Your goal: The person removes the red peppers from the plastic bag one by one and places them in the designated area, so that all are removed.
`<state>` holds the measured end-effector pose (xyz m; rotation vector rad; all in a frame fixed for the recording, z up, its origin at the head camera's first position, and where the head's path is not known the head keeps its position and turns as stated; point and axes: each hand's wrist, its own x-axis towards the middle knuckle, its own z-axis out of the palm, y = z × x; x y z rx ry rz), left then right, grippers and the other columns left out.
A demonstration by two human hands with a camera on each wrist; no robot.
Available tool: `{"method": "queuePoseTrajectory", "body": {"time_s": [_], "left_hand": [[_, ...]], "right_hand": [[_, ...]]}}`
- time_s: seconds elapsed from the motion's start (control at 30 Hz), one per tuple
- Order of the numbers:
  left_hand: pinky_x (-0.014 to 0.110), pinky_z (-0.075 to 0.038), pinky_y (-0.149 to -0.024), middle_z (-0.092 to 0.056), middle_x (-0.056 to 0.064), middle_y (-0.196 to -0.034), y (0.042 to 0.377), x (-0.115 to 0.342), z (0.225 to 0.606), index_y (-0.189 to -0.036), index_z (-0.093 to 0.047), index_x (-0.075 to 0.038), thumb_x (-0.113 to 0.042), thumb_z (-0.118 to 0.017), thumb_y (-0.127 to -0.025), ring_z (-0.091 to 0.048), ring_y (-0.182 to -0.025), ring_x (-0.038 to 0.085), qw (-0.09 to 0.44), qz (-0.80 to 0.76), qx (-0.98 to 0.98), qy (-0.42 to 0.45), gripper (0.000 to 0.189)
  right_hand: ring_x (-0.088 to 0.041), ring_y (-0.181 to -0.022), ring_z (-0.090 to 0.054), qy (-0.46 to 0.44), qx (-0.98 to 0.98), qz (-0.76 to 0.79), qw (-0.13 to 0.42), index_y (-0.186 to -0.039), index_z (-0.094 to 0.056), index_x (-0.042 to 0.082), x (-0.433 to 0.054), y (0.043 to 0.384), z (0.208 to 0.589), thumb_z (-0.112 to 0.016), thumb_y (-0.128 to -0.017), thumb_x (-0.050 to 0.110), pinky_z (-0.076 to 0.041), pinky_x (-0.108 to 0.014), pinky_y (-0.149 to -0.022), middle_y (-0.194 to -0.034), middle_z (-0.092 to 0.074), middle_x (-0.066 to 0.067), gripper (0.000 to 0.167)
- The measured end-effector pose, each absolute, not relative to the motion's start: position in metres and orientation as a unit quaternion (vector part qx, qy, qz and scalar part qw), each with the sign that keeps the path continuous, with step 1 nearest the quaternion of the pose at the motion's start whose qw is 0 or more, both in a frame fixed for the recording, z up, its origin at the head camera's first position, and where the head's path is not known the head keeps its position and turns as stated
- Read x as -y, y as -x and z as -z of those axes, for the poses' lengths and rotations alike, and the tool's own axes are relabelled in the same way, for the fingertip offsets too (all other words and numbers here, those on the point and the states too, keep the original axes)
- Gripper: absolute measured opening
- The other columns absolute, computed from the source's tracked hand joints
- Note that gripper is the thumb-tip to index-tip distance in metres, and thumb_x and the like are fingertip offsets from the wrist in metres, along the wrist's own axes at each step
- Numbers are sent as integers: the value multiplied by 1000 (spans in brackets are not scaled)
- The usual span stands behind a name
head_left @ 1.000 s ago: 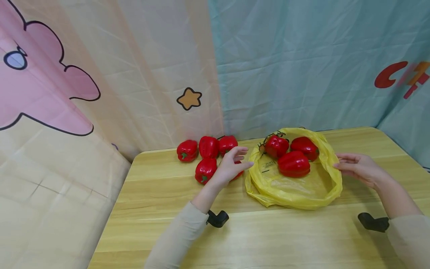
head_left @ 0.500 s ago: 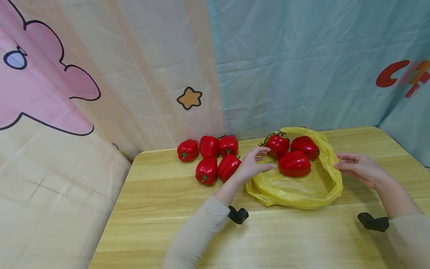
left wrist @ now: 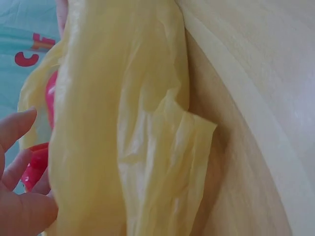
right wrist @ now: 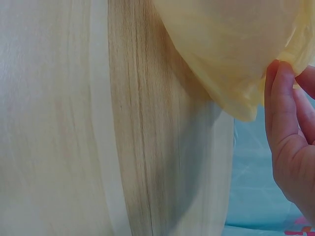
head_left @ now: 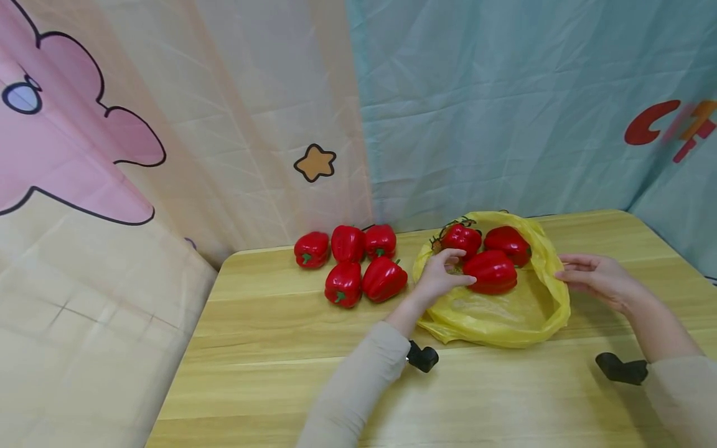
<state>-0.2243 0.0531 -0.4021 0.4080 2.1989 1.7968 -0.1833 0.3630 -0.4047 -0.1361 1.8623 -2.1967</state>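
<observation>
A yellow plastic bag [head_left: 498, 336] lies with its mouth spread wide on the table. Inside it are three red bell peppers, a front one [head_left: 490, 272], a back left one [head_left: 461, 239] and a back right one [head_left: 508, 242]. My left hand [head_left: 438, 281] reaches over the bag's left rim, fingers and thumb apart and beside the front pepper. It holds nothing; in the left wrist view the bag's side [left wrist: 98, 123] stands next to the fingers. My right hand [head_left: 602, 281] pinches the bag's right rim between thumb and fingers, also plain in the right wrist view.
Left of the bag several more red bell peppers [head_left: 343, 284] stand in a cluster on the wooden table [head_left: 269, 348]. A dark stringy netting [head_left: 456, 222] shows behind the bag's back left rim. A printed curtain [head_left: 476, 112] hangs along the table's back edge.
My left hand has moved right, from beside the loose peppers to over the bag's left rim, uncovering the nearest loose pepper. My right hand stays on the rim.
</observation>
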Motion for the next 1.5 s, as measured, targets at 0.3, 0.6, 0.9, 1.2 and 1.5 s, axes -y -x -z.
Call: {"method": "queuePoseTrajectory", "body": {"time_s": [0.3,0.6,0.9,1.2,1.5], "left_hand": [[22,-45,-76,-55,4,-119,224,-66,409,-119,-60,-12,-5,-76,-76,-49,-109,23,128,-602,-777,-130,46],[19,-44,-76,-56,0,-113,222,-76,411,-119,-60,-10,-5,-77,-74,-49,-97,14,119,-588,-788,-135,48],[18,-45,-77,-58,-1,-114,218,-82,414,-118,-58,-8,-9,-79,-73,-52,-95,9,99,-573,-801,-143,50],[21,-44,-78,-53,0,-110,210,-95,415,-119,-59,-12,-14,-84,-67,-47,-101,11,68,-559,-820,-105,57],[22,-44,-81,-59,-3,-114,210,-101,417,-123,-59,-12,-11,-83,-68,-50,-101,10,50,-566,-817,-100,60]], "right_hand": [[-10,-82,-66,45,-644,753,128,-94,-72,20,-364,183,405,-53,-89,-11,-54,-23,-69,-91,-69,2,36],[-11,-82,-66,39,-644,753,131,-95,-71,20,-364,182,406,-51,-89,-11,-54,-23,-69,-92,-69,1,37],[-10,-83,-66,45,-644,753,128,-95,-71,20,-364,182,406,-52,-89,-11,-54,-23,-69,-92,-69,2,38],[-11,-82,-66,48,-642,755,125,-96,-72,19,-364,182,407,-51,-89,-12,-54,-24,-69,-92,-69,1,38],[-10,-83,-66,48,-641,755,129,-96,-71,19,-364,183,406,-51,-89,-12,-54,-24,-69,-93,-69,1,37]]}}
